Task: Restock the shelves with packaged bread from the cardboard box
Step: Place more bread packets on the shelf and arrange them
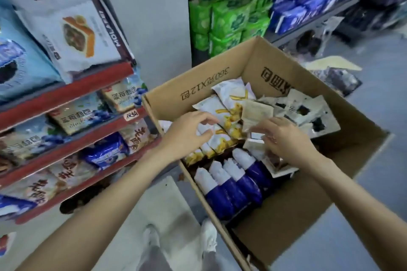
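The open cardboard box (286, 215) sits on the floor, and everything here is easiest placed from it. Inside, along the side nearest the person, a row of blue-and-white bread packs (233, 182) stands on end, packed close together. Beyond that row, toward the box's far wall, lie white packs with yellow print (224, 114), overlapping one another. Toward the box's right-hand side there is a loose heap of pale packs with dark windows (308, 112), tilted every which way. The person leans over the box with both arms reaching in. The left hand (187, 132) is down on the white-and-yellow packs, fingers curled over one of them and touching its wrapper; whether it truly has a grip I cannot tell. The right hand (284, 136) is just beside it, fingers bent, pinching the edge of a small pale pack (253, 138) at the middle of the box. To the left of the box stands a red-edged shelf rack (72, 92), its tiers already holding bagged bread (79, 116), with larger white and blue bags on the top tier. Behind the box, against the wall, a grey shelf (308, 26) carries green packs (229, 17) and blue packs (308, 0). Below the box's near-left corner, the person's white shoes (208, 235) show on the floor.
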{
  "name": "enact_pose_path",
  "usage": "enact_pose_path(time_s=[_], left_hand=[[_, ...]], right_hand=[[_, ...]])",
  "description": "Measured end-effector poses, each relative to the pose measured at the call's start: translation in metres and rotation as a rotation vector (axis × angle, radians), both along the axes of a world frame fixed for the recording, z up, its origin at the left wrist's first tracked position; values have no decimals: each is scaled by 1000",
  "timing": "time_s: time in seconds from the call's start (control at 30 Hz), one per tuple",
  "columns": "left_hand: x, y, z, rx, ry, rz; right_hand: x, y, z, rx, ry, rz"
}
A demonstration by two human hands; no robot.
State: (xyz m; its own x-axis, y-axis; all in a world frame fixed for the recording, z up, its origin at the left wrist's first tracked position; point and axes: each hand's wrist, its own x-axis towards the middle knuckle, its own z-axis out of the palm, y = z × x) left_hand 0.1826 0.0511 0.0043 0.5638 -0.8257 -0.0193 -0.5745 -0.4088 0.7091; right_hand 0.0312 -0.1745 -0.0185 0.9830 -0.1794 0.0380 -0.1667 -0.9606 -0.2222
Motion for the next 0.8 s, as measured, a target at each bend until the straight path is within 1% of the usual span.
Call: enact_pose_path(time_s=[0.1,0.17,0.2,0.27,0.33,0.37,0.5,0.57,0.63,0.7,0.73,0.8], left_hand=[[7,-52,-19,11,87,13],[13,-85,-35,40,107,37],[16,-100,-43,52,112,48],[20,-125,-58,51,126,77],[21,-146,-70,56,155,114],[22,-155,-75,63,176,132],[30,-190,-86,84,324,233],[35,-203,-90,153,390,264],[40,-210,-94,266,411,217],[43,-208,-97,336,377,139],[43,-205,-95,342,373,124],[45,-196,-94,307,432,100]], right_hand=[[-8,-28,-9,-49,15,-150],[-7,-46,-18,-95,118,-250],[-4,-55,-23,-79,189,-279],[4,-70,-32,64,290,-327],[15,-79,-41,216,322,-341],[20,-82,-45,256,312,-328],[24,-81,-58,243,272,-210],[21,-82,-59,282,280,-150],[16,-86,-56,272,309,-92],[10,-91,-50,225,345,-44],[6,-94,-47,219,371,-25],[-3,-102,-38,230,429,5]])
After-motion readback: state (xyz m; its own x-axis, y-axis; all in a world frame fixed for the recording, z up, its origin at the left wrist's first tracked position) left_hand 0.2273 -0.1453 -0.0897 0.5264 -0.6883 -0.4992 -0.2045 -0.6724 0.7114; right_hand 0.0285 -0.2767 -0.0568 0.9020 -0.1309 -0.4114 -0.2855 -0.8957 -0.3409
